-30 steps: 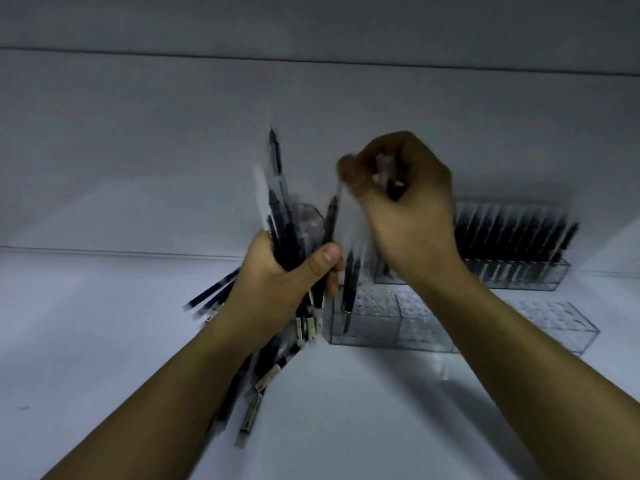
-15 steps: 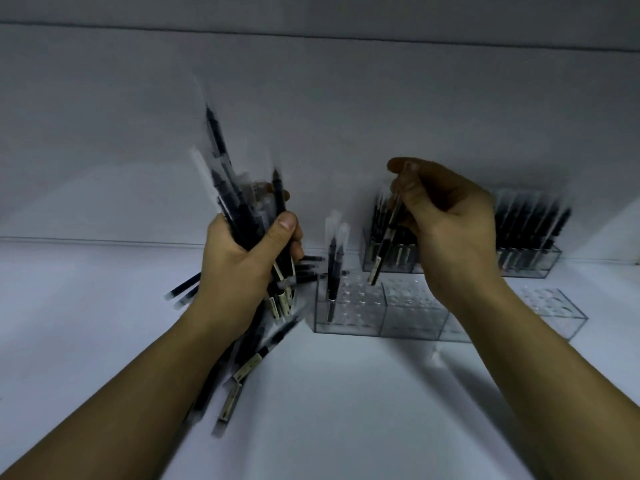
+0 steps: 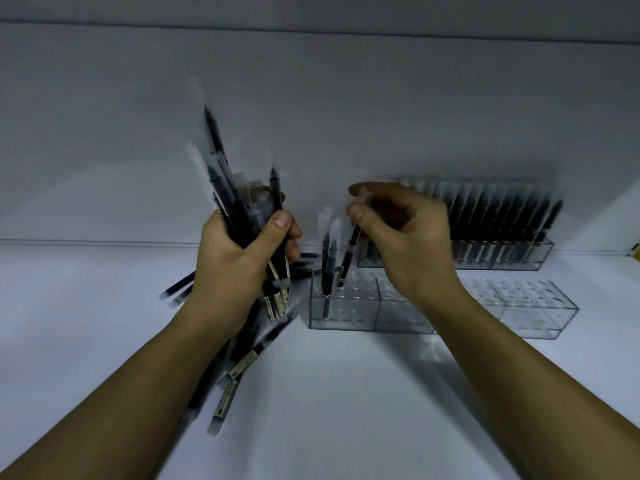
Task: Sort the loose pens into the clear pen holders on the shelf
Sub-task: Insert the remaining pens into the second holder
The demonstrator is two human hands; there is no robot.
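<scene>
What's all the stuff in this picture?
Pen bundle: many, black, in left hand.
Loose pens: several, black, on shelf under that hand.
Standing pens: two, black, near holder's left end.
Single pen: one, black, tip at near holder.
Near holder: one, clear, mid-shelf.
Right holder: one, clear, no pens seen.
Far holder: one, clear, full of pens, by wall.
Shelf: one, white, underneath everything.
Left hand: one, grips bundle.
Right hand: one, pinches single pen.

Left hand (image 3: pixel 239 268) grips thick bundle of pens (image 3: pixel 235 202), held upright. Right hand (image 3: pixel 405 240) pinches single pen (image 3: pixel 351 240) at upper end, tilted, lower end at front clear holder (image 3: pixel 346 320). Two standing pens (image 3: pixel 327 265) just beside. Rear holder (image 3: pixel 519 263) packed full. Loose pens (image 3: pixel 176 289) on shelf (image 3: pixel 346 393).
</scene>
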